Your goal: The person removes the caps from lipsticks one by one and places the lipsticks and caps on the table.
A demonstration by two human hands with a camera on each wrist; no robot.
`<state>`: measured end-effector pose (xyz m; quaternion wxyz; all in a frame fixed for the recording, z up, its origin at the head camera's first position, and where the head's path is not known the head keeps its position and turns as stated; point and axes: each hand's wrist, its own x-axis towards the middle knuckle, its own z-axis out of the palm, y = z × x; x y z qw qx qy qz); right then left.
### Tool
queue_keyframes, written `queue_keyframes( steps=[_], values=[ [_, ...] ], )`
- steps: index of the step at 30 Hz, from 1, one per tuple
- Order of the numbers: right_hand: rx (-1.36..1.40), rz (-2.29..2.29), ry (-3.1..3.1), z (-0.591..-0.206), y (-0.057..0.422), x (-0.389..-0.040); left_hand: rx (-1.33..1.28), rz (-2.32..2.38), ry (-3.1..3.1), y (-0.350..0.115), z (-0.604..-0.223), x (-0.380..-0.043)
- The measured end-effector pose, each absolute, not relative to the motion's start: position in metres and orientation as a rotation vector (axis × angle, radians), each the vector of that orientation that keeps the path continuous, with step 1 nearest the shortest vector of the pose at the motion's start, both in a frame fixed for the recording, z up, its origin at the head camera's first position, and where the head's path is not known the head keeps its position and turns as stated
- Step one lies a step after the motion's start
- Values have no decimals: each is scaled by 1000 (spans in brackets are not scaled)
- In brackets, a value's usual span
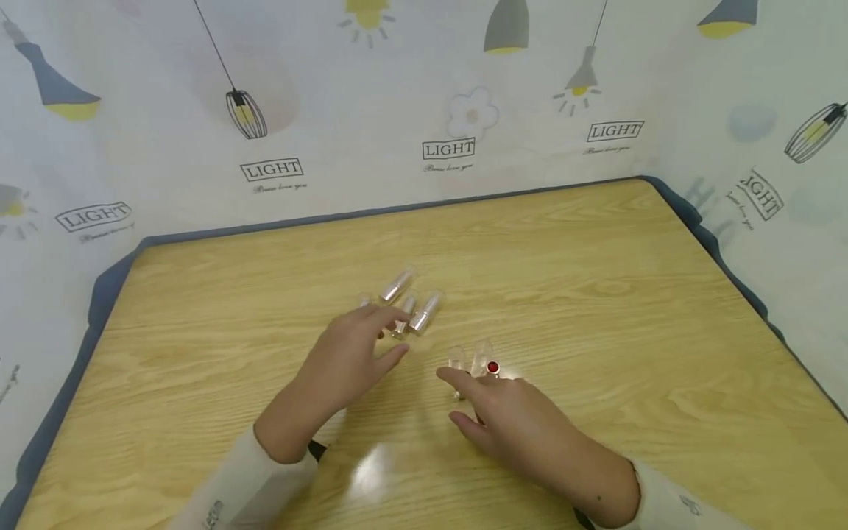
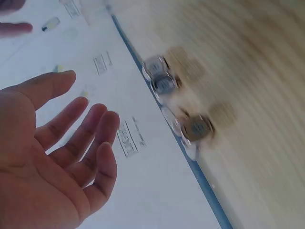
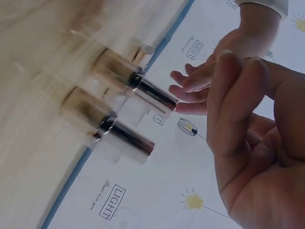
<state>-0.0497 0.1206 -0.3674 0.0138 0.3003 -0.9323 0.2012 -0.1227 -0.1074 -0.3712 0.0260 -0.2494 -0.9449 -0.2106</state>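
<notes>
My left hand (image 1: 347, 353) hovers palm down with loosely bent fingers, its fingertips right at a group of lipstick tubes. These tubes (image 1: 397, 285) are shiny pink-silver with clear ends and lie close together; one is partly hidden behind the hand. In the left wrist view, round labelled ends of several tubes (image 2: 198, 128) face the camera. My right hand (image 1: 523, 427) reaches over a second group of lipstick tubes, fingers loosely curved and nothing held. One has a round red end (image 1: 493, 366). Two gold-and-silver tubes (image 3: 126, 136) show blurred in the right wrist view.
The wood-grain table (image 1: 629, 294) has a blue-grey edge strip (image 1: 397, 210) along its back and sides. A pale wall covering (image 1: 371, 103) printed with lamps and the word LIGHT rises behind it. Light sleeves (image 1: 255, 478) cover both forearms.
</notes>
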Motion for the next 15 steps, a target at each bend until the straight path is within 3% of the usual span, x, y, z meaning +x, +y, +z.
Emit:
queue_keyframes(
  steps=[15],
  values=[
    [1031,613,-2946,-367,100,-60,-418,-343,-3209,-134,-374,-166]
  ],
)
